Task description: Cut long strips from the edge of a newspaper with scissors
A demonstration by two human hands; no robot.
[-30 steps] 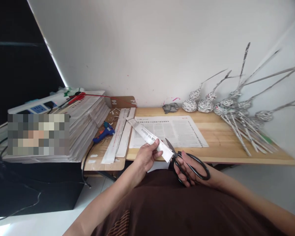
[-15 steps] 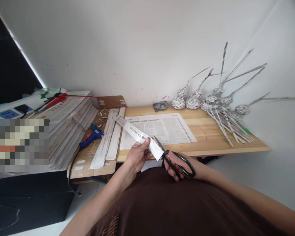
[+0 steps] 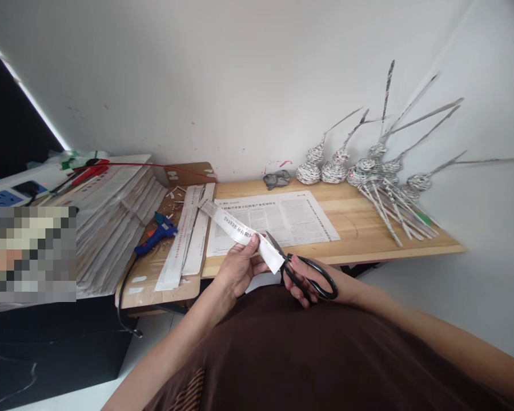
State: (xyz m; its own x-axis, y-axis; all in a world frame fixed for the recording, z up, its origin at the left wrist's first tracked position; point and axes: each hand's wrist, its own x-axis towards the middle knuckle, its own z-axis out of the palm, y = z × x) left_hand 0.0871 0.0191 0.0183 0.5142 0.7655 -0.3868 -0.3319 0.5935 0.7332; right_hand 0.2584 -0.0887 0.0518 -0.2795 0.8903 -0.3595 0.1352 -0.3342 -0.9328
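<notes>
My left hand (image 3: 239, 267) pinches a long folded newspaper strip (image 3: 235, 229) near its close end; the strip slants up and away to the left over the table. My right hand (image 3: 305, 285) has its fingers through the handles of black scissors (image 3: 308, 275). The blades are slightly apart at the strip's near end. Both hands hover just in front of the wooden table's (image 3: 368, 228) front edge, above my brown shirt.
A newspaper sheet (image 3: 274, 221) lies flat on the table. Cut paper strips (image 3: 184, 237) and a blue glue gun (image 3: 156, 235) rest on a lower board at left. A thick newspaper stack (image 3: 111, 220) stands further left. Rolled-paper ornaments with long stems (image 3: 368, 171) line the back right.
The camera has swung to the right, so everything sits further left in view. The scissors have closed in on the strip's near end. My left hand keeps its grip.
</notes>
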